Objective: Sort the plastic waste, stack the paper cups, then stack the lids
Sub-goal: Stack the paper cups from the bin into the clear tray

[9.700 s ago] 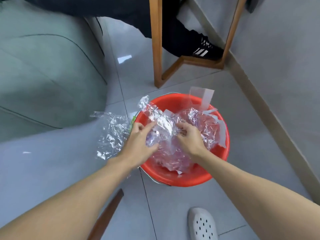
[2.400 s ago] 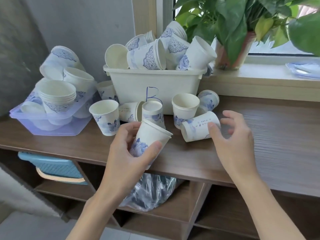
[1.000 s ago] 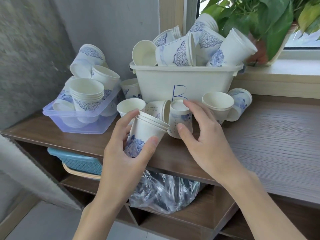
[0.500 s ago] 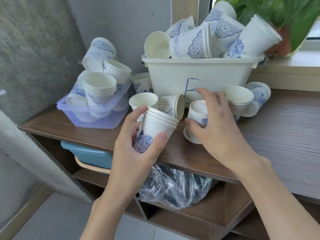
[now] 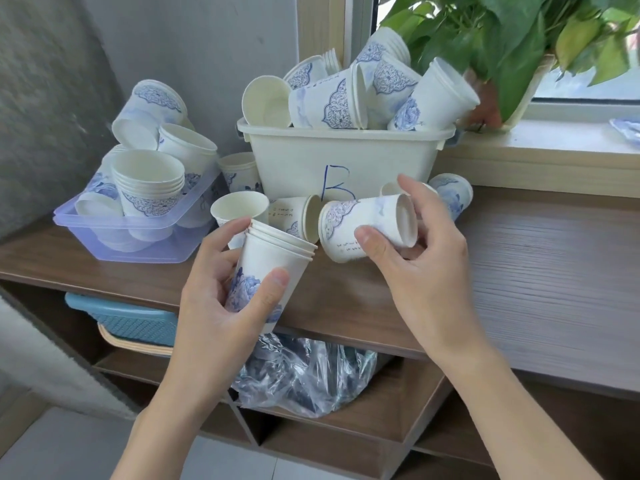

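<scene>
My left hand (image 5: 221,299) grips a short stack of white paper cups with blue flowers (image 5: 273,268), tilted with the rims pointing up and right. My right hand (image 5: 426,258) holds a single paper cup (image 5: 360,226) on its side, its bottom facing right and its mouth turned toward the stack, just above the wooden shelf (image 5: 540,271). Loose cups (image 5: 239,209) stand and lie on the shelf behind my hands. A cream tub marked B (image 5: 346,164) is piled with cups. A clear purple tray (image 5: 138,233) at the left holds more stacked cups.
A potted green plant (image 5: 512,39) stands on the window sill at the back right. Under the shelf sit a blue basket (image 5: 131,320) and a crumpled clear plastic bag (image 5: 308,379). A grey wall closes the left side.
My right hand has lifted a cup off the shelf and turned it on its side next to the stack. The stack in my left hand grew from one cup to several.
</scene>
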`<state>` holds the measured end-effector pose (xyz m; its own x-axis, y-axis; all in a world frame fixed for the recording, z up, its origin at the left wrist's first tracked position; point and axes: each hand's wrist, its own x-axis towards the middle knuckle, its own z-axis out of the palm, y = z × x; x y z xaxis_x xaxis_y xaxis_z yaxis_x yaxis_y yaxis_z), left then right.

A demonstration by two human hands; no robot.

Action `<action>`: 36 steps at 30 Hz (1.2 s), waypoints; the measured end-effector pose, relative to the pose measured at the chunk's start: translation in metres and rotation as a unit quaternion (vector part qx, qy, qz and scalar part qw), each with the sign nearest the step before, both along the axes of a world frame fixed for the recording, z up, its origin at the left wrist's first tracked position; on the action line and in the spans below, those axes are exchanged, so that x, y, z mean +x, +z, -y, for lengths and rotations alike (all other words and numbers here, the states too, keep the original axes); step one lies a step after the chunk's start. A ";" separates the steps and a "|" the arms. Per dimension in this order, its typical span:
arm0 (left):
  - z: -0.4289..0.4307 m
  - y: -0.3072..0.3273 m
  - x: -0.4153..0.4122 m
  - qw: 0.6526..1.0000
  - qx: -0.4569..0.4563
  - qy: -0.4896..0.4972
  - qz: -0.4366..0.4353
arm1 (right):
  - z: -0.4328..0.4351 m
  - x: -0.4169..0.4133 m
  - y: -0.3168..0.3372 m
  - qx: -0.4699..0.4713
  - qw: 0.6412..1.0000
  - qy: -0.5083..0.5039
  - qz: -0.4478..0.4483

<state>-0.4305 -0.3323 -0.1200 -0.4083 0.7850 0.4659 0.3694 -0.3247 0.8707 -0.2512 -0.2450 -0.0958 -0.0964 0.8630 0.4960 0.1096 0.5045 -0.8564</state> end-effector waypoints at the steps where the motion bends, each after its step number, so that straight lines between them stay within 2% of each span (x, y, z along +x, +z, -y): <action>1: 0.000 0.000 0.002 1.000 -0.001 -0.009 0.004 | 0.000 0.000 0.000 -0.013 1.000 0.001 -0.017; 5: 0.000 0.000 0.006 0.999 -0.007 -0.038 0.015 | 0.002 -0.005 0.003 -0.102 0.987 0.044 -0.118; 8: -0.001 -0.001 0.008 0.998 -0.017 -0.057 0.007 | 0.007 -0.013 0.002 -0.133 0.980 0.079 -0.125; 14: 0.001 -0.003 0.000 0.995 -0.047 -0.091 -0.009 | 0.004 -0.020 -0.004 -0.126 0.980 0.109 -0.111; 20: 0.000 -0.002 0.001 0.993 -0.050 -0.103 -0.010 | 0.000 -0.028 -0.008 -0.071 0.980 0.155 -0.106; 33: -0.003 -0.004 -0.004 0.996 -0.037 -0.087 0.005 | 0.005 -0.030 0.002 -0.148 0.964 0.219 -0.039; 36: -0.001 -0.003 -0.007 0.995 -0.038 -0.089 0.011 | 0.011 -0.035 0.008 -0.152 0.953 0.256 0.052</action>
